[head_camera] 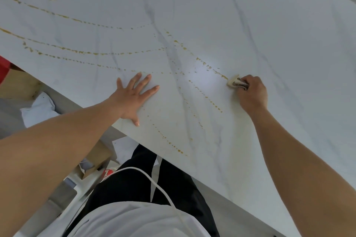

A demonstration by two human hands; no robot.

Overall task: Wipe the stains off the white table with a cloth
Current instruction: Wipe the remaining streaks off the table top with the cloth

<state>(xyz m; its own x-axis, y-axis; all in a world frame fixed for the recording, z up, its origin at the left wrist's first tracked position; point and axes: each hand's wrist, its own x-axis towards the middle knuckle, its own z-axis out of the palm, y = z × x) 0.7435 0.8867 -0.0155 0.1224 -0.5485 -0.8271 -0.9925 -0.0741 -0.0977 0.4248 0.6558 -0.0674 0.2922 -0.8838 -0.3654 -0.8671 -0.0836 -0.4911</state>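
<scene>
The left hand (137,96) lies flat and spread on the white surface (269,25), the right hand (252,94) grips a bunched cloth (236,82) pressed at the end of a yellow-brown streak (221,75), so wiping looks barely begun, and the next stroke should push onward along that streak.

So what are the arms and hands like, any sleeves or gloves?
The left arm and right arm are bare, no sleeves in view. The left hand and right hand wear no gloves, and no rings, watch or bands show. Below them are a white top, black trousers and a thin white cable across them.
</scene>
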